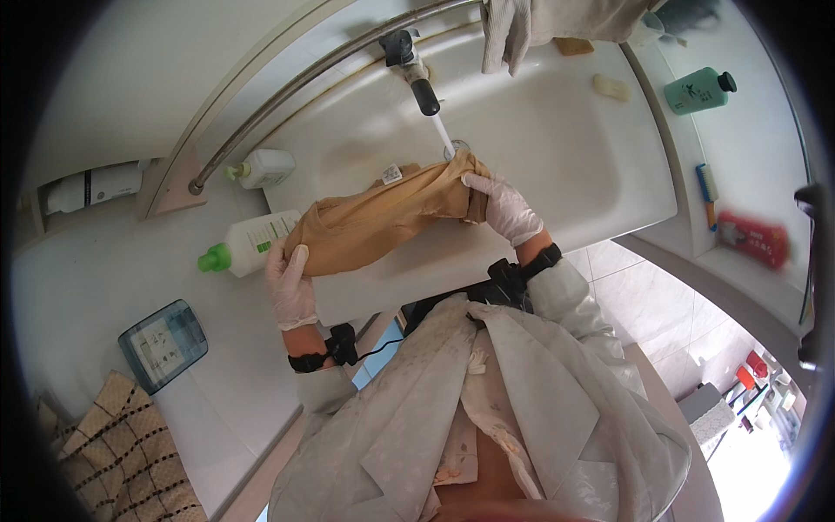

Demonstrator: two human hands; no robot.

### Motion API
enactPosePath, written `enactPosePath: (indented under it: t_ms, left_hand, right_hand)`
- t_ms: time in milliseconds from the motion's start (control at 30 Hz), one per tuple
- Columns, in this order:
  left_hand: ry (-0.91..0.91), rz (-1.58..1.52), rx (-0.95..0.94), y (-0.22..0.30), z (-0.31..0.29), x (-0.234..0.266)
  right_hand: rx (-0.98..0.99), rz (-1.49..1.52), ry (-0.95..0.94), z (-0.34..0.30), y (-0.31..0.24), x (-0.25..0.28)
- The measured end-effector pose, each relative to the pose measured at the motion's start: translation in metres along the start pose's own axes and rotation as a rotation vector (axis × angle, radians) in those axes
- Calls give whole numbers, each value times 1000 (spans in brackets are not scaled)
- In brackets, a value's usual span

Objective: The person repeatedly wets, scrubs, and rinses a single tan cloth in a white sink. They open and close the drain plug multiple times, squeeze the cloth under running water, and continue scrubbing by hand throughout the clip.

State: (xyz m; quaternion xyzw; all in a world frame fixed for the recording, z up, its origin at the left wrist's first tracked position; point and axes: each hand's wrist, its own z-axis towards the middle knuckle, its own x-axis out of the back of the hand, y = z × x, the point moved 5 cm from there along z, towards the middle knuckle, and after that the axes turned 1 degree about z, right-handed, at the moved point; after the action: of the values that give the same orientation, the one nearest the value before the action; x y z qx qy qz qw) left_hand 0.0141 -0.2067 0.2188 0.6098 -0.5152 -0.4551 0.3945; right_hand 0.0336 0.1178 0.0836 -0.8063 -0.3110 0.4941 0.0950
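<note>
A tan garment (pixel 383 222) with a white label is stretched between my two hands over a white sink (pixel 600 165). My left hand (pixel 291 283), in a thin whitish glove, pinches its left end near the sink's left rim. At the other end my right hand (pixel 504 207), gloved the same way, grips the bunched cloth. From the black-tipped faucet (pixel 424 94) a stream of water (pixel 444 135) runs down beside the garment's right end, near the drain (pixel 456 150). Whether the water touches the cloth is hard to tell.
Left of the sink stand a green-capped white bottle (pixel 252 244) and a white pump bottle (pixel 265 169). A beige ribbed garment (pixel 565 22) hangs over the back rim; a soap bar (pixel 611 87) lies nearby. The right ledge holds a green bottle (pixel 696 91) and a brush (pixel 706 196).
</note>
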Motion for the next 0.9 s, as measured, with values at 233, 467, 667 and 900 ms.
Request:
enactPosePath:
  t_ms: [233, 467, 667, 900]
  left_hand:
    - [175, 51, 17, -22, 15, 4]
    - [297, 568, -134, -33, 22, 21]
    - [205, 483, -122, -49, 20, 16]
    - [88, 13, 63, -54, 8, -9]
  right_hand:
    - [-78, -51, 17, 7, 9, 4]
    - [-91, -101, 39, 13, 21, 17]
    - [-47, -123, 37, 13, 19, 17]
    - [19, 28, -46, 9, 21, 9]
